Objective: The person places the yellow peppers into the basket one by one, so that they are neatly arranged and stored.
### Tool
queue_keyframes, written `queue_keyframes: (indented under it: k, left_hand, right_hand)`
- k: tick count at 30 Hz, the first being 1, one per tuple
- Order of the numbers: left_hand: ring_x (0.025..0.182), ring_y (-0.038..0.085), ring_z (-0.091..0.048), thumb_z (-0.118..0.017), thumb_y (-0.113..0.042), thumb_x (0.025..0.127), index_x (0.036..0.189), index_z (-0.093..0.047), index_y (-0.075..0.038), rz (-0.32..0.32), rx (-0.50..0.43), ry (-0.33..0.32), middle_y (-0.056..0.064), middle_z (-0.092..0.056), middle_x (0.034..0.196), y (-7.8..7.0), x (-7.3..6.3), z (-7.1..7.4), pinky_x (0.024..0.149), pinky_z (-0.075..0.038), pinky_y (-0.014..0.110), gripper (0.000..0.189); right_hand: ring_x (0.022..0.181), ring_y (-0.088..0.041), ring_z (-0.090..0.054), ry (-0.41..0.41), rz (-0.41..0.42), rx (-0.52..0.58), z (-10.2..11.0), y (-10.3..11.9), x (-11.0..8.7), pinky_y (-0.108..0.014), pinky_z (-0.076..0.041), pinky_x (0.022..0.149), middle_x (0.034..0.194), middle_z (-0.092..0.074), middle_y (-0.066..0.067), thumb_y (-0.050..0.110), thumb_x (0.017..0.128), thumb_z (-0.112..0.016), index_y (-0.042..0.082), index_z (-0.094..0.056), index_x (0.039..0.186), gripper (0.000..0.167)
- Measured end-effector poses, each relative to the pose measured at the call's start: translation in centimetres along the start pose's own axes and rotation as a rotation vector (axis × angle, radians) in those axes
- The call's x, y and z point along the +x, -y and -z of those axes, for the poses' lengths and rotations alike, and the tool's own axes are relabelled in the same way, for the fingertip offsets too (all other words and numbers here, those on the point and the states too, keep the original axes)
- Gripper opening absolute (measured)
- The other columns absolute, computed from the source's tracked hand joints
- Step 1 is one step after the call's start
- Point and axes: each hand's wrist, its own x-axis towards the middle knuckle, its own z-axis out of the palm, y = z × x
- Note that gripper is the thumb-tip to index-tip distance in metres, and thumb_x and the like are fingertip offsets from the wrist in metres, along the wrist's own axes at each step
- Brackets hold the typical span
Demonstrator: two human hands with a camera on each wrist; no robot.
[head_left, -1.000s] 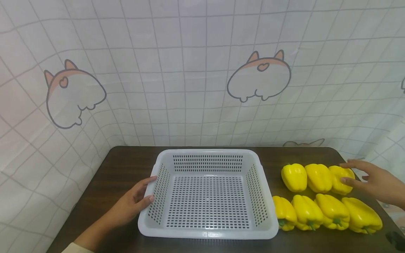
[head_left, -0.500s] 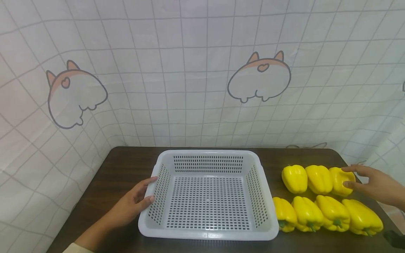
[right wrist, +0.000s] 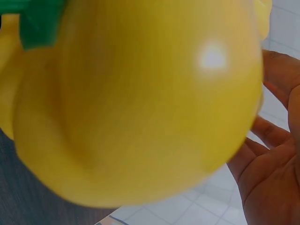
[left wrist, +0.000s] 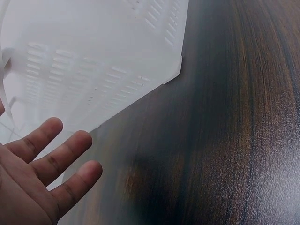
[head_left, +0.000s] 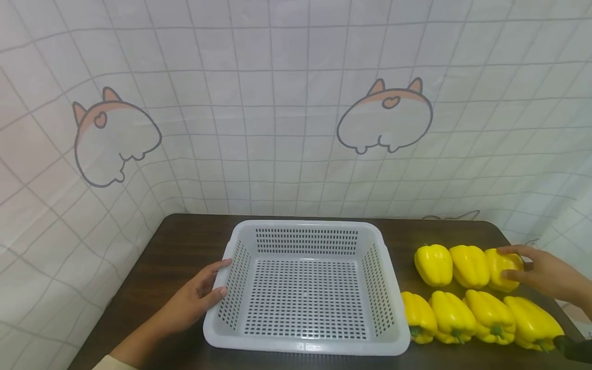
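Observation:
A white plastic basket [head_left: 305, 345] with slotted walls sits on the dark wooden table. My left hand [head_left: 191, 295] is at its left side, thumb and forefinger resting on the rim. In the left wrist view the other fingers [left wrist: 70, 152] stretch out loosely beside the basket wall [left wrist: 93, 70]. Three yellow bell peppers stand in a back row to the right. Around the rightmost one, a yellow bell pepper [head_left: 496, 270], my right hand [head_left: 548, 272] holds thumb and fingers. A nearer bell pepper [right wrist: 154, 103] fills the right wrist view and hides most of that grip.
Several more yellow bell peppers [head_left: 453, 317] lie in a front row, the leftmost close against the basket's right side. A dark object [head_left: 573, 348] shows at the lower right corner. Behind the table [head_left: 194, 231] hangs a white gridded curtain [head_left: 277, 169].
My right hand has lowered slightly, its thumb and forefinger settling around the rightmost back-row bell pepper. My left hand stays on the basket rim. The head view has shifted slightly.

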Motion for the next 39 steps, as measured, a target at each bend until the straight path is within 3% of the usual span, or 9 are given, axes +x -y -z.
queue_keyframes:
  k: [15, 21, 26, 31, 35, 39]
  left_hand:
    - [0.114, 0.042, -0.063, -0.064, -0.026, 0.102, 0.159, -0.03, -0.021, 0.017, 0.003, -0.009, 0.033, -0.04, 0.149, -0.1, 0.2, -0.2, 0.077, -0.063, 0.045, 0.067]
    - [0.114, 0.043, -0.063, -0.064, -0.025, 0.102, 0.159, -0.03, -0.019, 0.011, 0.003, -0.011, 0.034, -0.04, 0.149, 0.0, 0.2, -0.2, 0.077, -0.063, 0.045, 0.067]
    - [0.114, 0.044, -0.064, -0.064, -0.024, 0.102, 0.16, -0.029, -0.017, 0.012, -0.005, -0.012, 0.036, -0.037, 0.15, -0.1, 0.2, -0.2, 0.077, -0.063, 0.047, 0.069]
    - [0.113, 0.043, -0.065, -0.064, -0.025, 0.102, 0.16, -0.029, -0.016, 0.017, -0.004, -0.015, 0.036, -0.037, 0.151, -0.2, 0.1, -0.3, 0.076, -0.063, 0.046, 0.069]
    - [0.113, 0.042, -0.065, -0.064, -0.025, 0.102, 0.16, -0.029, -0.017, 0.015, -0.006, -0.014, 0.035, -0.038, 0.151, -0.2, 0.1, -0.2, 0.077, -0.063, 0.046, 0.068]
    - [0.115, 0.042, -0.064, -0.065, -0.025, 0.101, 0.159, -0.029, -0.019, 0.016, -0.016, -0.006, 0.034, -0.039, 0.151, -0.3, 0.1, -0.1, 0.078, -0.063, 0.047, 0.069]
  right_hand:
    - [0.115, -0.074, -0.04, 0.013, -0.023, 0.051, 0.0, -0.3, 0.1, -0.062, -0.056, 0.076, 0.144, -0.019, -0.051, 0.039, 0.095, -0.073, -0.012, -0.035, 0.146, 0.082]
    - [0.113, -0.073, -0.044, 0.014, -0.03, 0.052, -0.2, -0.8, 0.2, -0.06, -0.058, 0.074, 0.144, -0.018, -0.052, 0.041, 0.093, -0.075, -0.011, -0.035, 0.147, 0.085]
    - [0.111, -0.069, -0.05, 0.009, -0.058, 0.02, -0.3, -1.7, 0.3, -0.061, -0.056, 0.069, 0.144, -0.016, -0.053, 0.051, 0.09, -0.074, -0.009, -0.035, 0.149, 0.092]
    - [0.11, -0.066, -0.054, 0.015, -0.087, 0.068, 0.4, -1.9, -0.2, -0.063, -0.057, 0.071, 0.145, -0.012, -0.054, 0.051, 0.092, -0.073, -0.011, -0.03, 0.151, 0.096]
    - [0.111, -0.065, -0.055, -0.013, -0.086, 0.138, 1.2, -1.8, -0.7, -0.056, -0.06, 0.075, 0.143, -0.015, -0.055, 0.047, 0.093, -0.073, -0.013, -0.025, 0.152, 0.097]
    - [0.114, -0.066, -0.052, -0.048, -0.092, 0.117, 1.9, -1.6, -0.9, -0.053, -0.062, 0.072, 0.14, -0.02, -0.056, 0.049, 0.092, -0.073, -0.014, -0.025, 0.151, 0.099]
